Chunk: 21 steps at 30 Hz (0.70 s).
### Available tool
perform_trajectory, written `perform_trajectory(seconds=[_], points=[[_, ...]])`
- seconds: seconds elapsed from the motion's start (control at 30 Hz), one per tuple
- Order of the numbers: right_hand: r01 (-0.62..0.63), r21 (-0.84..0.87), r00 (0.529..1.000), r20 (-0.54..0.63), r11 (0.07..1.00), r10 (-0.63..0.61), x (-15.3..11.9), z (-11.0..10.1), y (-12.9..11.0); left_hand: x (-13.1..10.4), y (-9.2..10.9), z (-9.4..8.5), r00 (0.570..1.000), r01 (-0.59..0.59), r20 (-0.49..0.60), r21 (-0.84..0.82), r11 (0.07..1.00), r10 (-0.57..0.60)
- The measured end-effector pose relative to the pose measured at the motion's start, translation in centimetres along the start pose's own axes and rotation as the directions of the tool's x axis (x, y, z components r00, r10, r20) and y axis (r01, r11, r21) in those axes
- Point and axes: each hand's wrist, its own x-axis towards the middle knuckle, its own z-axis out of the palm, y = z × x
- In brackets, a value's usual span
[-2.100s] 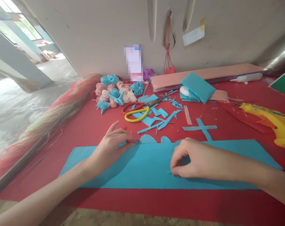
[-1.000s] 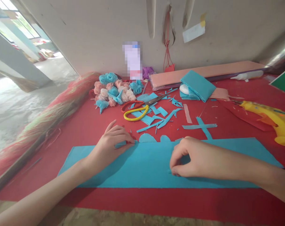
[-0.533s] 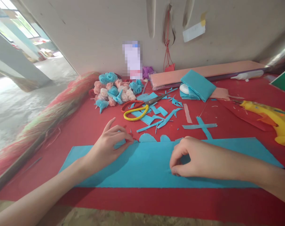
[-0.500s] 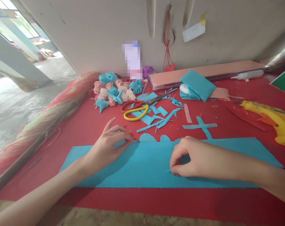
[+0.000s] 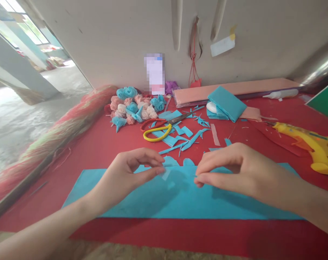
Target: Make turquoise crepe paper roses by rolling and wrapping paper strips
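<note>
A long blue crepe-paper sheet (image 5: pixel 142 206) lies flat across the red tabletop, beneath both hands. Above its upper edge, my left hand (image 5: pixel 128 171) pinches a small pale-blue paper piece (image 5: pixel 166 174) between thumb and fingertips. My right hand (image 5: pixel 234 169) is closed in a pinch a short way to the right; a thin dark tip shows at its fingers, too small to name. Between the hands, rounded blue paper cutouts (image 5: pixel 189 162) lie along the sheet's far edge. Scissors (image 5: pixel 157 135) with red and yellow handles rest beyond, among blue paper scraps (image 5: pixel 191 142).
Blue, pink and white paper roses (image 5: pixel 133 108) sit at the back left, near a propped, blurred-out phone (image 5: pixel 155 74). Folded blue paper (image 5: pixel 227 104), a pink paper pack (image 5: pixel 234 90) and a white glue bottle (image 5: pixel 281 94) lie behind. A yellow glue gun (image 5: pixel 313 144) is at right.
My right hand has lifted off the sheet, moving up with its fingers pinched. My left hand has shifted right, closer to it, and now shows a small paper piece at its fingertips.
</note>
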Motion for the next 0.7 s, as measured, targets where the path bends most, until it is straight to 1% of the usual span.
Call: perform_trajectory(seconds=[0.07,0.17,0.27,0.37,0.43,0.53,0.6,0.7], points=[[0.048,0.036,0.994,-0.103,0.998,-0.044,-0.6,-0.2,-0.7,0.1,1.7,0.1,1.000,0.001,0.022,-0.063,0.998,0.000],[0.145,0.008,0.971,-0.192,0.989,-0.141,-1.3,-0.7,-1.6,0.6,4.1,0.1,0.999,-0.050,0.015,-0.106,0.993,0.052],[0.215,-0.071,0.951,-0.212,0.974,-0.225,-2.0,-1.0,-2.1,1.3,6.0,0.1,0.994,-0.113,-0.011,-0.071,0.991,0.113],[0.205,-0.163,0.918,-0.310,0.965,-0.247,-2.7,-0.9,-2.3,1.8,7.4,0.3,0.982,-0.181,-0.056,0.024,0.983,0.182],[0.194,-0.212,0.886,-0.381,0.958,-0.263,-2.9,-0.8,-2.3,1.9,8.0,0.6,0.971,-0.218,-0.076,0.083,0.972,0.225],[0.230,-0.202,0.870,-0.395,0.952,-0.294,-3.0,-0.7,-2.7,1.9,8.4,0.9,0.965,-0.256,-0.042,0.093,0.962,0.260],[0.249,-0.161,0.871,-0.395,0.955,-0.294,-2.8,-0.7,-3.0,1.8,8.3,1.1,0.960,-0.277,-0.011,0.062,0.959,0.278],[0.240,-0.139,0.890,-0.364,0.961,-0.275,-2.7,-0.8,-3.1,1.7,8.0,1.0,0.952,-0.306,0.005,0.022,0.952,0.306]])
